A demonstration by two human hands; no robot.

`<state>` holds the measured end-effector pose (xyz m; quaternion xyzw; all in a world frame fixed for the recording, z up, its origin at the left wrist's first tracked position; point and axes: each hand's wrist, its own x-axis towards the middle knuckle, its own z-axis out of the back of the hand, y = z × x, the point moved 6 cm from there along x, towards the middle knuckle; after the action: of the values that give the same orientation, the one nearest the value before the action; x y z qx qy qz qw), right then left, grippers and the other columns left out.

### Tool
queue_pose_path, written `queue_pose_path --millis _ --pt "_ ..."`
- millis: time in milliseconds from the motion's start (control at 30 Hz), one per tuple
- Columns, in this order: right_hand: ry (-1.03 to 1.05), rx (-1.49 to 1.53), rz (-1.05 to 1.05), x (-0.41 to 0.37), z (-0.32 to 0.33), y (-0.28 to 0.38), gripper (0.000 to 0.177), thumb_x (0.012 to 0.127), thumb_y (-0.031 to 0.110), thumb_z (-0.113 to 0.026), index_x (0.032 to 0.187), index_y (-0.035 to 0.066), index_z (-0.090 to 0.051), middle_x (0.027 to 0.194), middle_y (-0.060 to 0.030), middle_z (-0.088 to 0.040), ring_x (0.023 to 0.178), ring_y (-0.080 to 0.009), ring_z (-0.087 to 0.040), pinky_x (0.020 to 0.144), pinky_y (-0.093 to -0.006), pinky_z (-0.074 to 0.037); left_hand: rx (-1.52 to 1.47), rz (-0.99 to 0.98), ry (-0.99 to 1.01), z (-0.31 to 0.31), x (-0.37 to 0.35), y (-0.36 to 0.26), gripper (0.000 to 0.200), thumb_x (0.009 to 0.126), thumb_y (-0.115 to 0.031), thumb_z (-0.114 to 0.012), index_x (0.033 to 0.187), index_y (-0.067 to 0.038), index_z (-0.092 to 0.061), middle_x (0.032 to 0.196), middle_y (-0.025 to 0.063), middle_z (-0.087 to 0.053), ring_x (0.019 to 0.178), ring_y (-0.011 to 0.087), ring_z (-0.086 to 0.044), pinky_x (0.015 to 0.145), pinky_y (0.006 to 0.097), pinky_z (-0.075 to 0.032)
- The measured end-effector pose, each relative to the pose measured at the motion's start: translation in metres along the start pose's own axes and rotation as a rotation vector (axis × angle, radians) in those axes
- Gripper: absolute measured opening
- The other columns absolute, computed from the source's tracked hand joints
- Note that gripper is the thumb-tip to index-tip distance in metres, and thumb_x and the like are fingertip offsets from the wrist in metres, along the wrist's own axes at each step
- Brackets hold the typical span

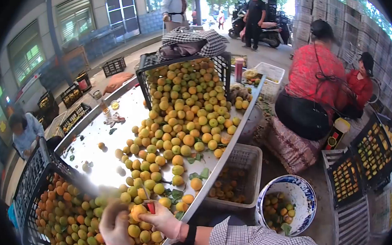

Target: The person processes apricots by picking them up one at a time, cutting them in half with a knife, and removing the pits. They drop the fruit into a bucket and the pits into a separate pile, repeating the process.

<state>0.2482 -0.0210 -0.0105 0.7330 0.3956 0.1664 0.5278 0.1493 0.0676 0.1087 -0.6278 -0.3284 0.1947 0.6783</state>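
My right hand (pixel 163 221), in a pale glove, is closed around a small knife with a red handle (pixel 151 208); its thin blade points up and away. A yellow-orange apricot (pixel 138 211) sits at the right hand's fingertips, between both hands. My left hand (pixel 114 232), also gloved, is close on the apricot's left side, its fingers smeared by motion. Loose apricots (pixel 156 167) spread over the metal table (pixel 94 151) in front of the hands. They spill from a tipped black crate (pixel 226 76) at the back, with a checkered cloth on top.
A second black crate (pixel 33 223) full of apricots leans at the left. Right of the table edge stand a grey bin (pixel 253 164) of fruit pieces and a blue-and-white basin (pixel 311 201). People sit nearby at left and right; two others stand at the back.
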Motion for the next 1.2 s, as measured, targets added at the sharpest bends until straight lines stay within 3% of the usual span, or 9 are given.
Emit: queue_pose_path --millis 267,333,400,433,567,800,900,1100,1200 --pt "-0.018 0.104 0.012 0.007 -0.009 -0.018 0.048 0.087 0.022 -0.076 0.126 0.004 -0.053 0.097 0.0006 -0.062 0.075 -0.0059 -0.056 0.054 -0.0230 -0.046 0.325 0.129 -0.390 0.160 0.017 0.055 0.028 0.099 -0.014 -0.059 0.120 0.002 -0.064 0.099 0.0008 -0.064 0.084 0.0054 -0.056 0.072 0.0197 -0.047" --pt "0.069 0.064 -0.121 0.001 -0.010 -0.007 0.043 0.088 0.023 -0.077 0.122 0.008 -0.056 0.097 0.0011 -0.061 0.074 -0.0068 -0.057 0.058 -0.0228 -0.049 0.697 -0.068 -0.401 0.216 0.029 0.085 0.032 0.099 -0.017 -0.061 0.123 0.004 -0.064 0.106 0.0034 -0.067 0.087 0.0105 -0.059 0.080 0.0245 -0.049" --pt "0.104 0.109 -0.085 0.000 -0.014 -0.002 0.038 0.089 0.014 -0.074 0.122 0.007 -0.056 0.100 0.0004 -0.065 0.077 -0.0077 -0.060 0.062 -0.0229 -0.051 0.283 0.065 -0.516 0.206 0.025 0.056 0.033 0.098 -0.018 -0.063 0.121 0.004 -0.064 0.109 0.0058 -0.069 0.098 0.0120 -0.060 0.088 0.0249 -0.047" --pt "0.092 0.145 -0.050 -0.006 -0.021 0.007 0.039 0.089 0.009 -0.071 0.125 0.006 -0.054 0.106 -0.0022 -0.067 0.085 -0.0100 -0.064 0.066 -0.0236 -0.053 0.407 0.072 -0.543 0.249 0.031 0.077 0.033 0.096 -0.016 -0.064 0.122 0.003 -0.064 0.113 0.0100 -0.068 0.103 0.0168 -0.061 0.094 0.0286 -0.046" --pt "0.067 0.113 -0.151 -0.011 -0.033 0.009 0.039 0.088 0.007 -0.069 0.122 0.002 -0.051 0.101 -0.0045 -0.066 0.077 -0.0083 -0.061 0.059 -0.0207 -0.047 0.795 -0.036 -0.642 0.299 0.051 0.077 0.032 0.094 -0.022 -0.064 0.113 0.004 -0.068 0.102 0.0178 -0.074 0.096 0.0275 -0.070 0.087 0.0330 -0.052" --pt "0.094 0.094 -0.203 -0.003 -0.041 -0.001 0.041 0.087 0.004 -0.067 0.123 0.001 -0.048 0.103 -0.0072 -0.065 0.079 -0.0112 -0.061 0.064 -0.0228 -0.048 1.202 0.005 -0.537 0.308 0.107 0.077 0.035 0.093 -0.023 -0.060 0.123 -0.005 -0.064 0.111 0.0190 -0.070 0.108 0.0385 -0.063 0.095 0.0442 -0.048" --pt "0.087 0.087 -0.244 -0.003 -0.042 -0.002 0.042 0.084 0.006 -0.067 0.122 0.000 -0.048 0.101 -0.0074 -0.063 0.079 -0.0107 -0.059 0.066 -0.0220 -0.047 1.438 0.026 -0.408 0.298 0.137 0.083 0.044 0.091 -0.022 -0.062 0.135 -0.015 -0.058 0.135 0.0095 -0.061 0.129 0.0319 -0.050 0.108 0.0416 -0.040" --pt "0.043 0.077 -0.260 0.001 -0.045 -0.003 0.041 0.084 0.005 -0.064 0.122 0.001 -0.048 0.095 -0.0076 -0.062 0.057 -0.0111 -0.053 0.050 -0.0232 -0.041 1.770 0.220 -0.092 0.278 0.179 0.096 0.057 0.093 -0.011 -0.058 0.147 -0.023 -0.048 0.154 0.0032 -0.042 0.139 0.0252 -0.042 0.114 0.0382 -0.035" --pt "0.038 0.065 -0.298 0.003 -0.044 -0.002 0.043 0.083 0.002 -0.062 0.123 0.003 -0.047 0.094 -0.0075 -0.061 0.057 -0.0116 -0.053 0.048 -0.0231 -0.040 1.791 0.353 -0.162 0.277 0.188 0.090 0.058 0.090 -0.008 -0.060 0.144 -0.026 -0.051 0.162 0.0023 -0.029 0.146 0.0292 -0.034 0.117 0.0382 -0.034"
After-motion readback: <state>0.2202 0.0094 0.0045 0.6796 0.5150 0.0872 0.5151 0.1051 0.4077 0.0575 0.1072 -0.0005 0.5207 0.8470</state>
